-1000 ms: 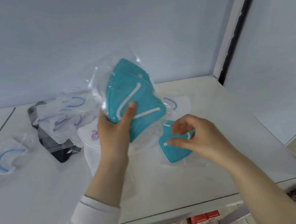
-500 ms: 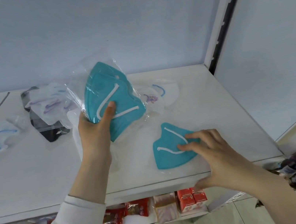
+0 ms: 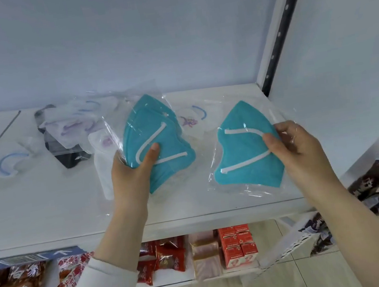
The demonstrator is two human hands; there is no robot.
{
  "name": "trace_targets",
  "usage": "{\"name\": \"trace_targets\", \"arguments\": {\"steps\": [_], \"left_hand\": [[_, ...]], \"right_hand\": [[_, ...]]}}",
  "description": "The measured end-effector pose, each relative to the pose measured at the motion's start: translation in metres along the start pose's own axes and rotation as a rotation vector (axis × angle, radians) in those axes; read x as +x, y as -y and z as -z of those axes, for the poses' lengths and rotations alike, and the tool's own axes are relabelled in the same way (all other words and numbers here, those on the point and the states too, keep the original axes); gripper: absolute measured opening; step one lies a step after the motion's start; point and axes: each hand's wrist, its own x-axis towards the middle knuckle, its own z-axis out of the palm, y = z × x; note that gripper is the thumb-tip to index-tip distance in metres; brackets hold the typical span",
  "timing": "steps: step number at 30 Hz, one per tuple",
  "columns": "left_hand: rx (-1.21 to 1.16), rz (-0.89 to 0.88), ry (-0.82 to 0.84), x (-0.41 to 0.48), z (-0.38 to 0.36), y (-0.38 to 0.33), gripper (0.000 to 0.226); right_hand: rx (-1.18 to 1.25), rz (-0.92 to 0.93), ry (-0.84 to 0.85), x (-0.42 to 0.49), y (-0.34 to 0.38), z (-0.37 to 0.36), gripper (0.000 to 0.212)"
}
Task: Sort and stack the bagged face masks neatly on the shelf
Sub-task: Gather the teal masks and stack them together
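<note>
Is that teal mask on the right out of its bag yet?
No, inside: a shiny crinkled clear plastic bag surrounds the teal fabric face mask, pinched by the right hand.

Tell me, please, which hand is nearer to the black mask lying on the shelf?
Left. The left hand, holding the teal mask bundle, is just right of the black mask; the right hand, pinching a single teal mask, is farther right, beyond the bundle.

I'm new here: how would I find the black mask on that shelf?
Start at the white shelf and look left of the left hand. There, half under a heap of bagged white masks, lies the black mask. It is the only dark one; the rest are white or teal.
</note>
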Motion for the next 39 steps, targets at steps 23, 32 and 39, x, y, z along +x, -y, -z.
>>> {"name": "trace_targets", "arguments": {"steps": [23,32,39], "left_hand": [[0.158,-0.133,0.293,0.002,-0.005,0.002,0.027],[0.142,-0.162,0.551,-0.010,-0.020,-0.009,0.042],[0.249,-0.373,0.392,0.000,-0.033,0.015,0.052]], "right_hand": [[-0.206,0.118,0.035,0.013,0.027,-0.079,0.025],[0.179,-0.168,0.134,0.012,0.008,-0.068,0.055],[0.237,-0.057,0.136,0.000,-0.014,-0.066,0.038]]}}
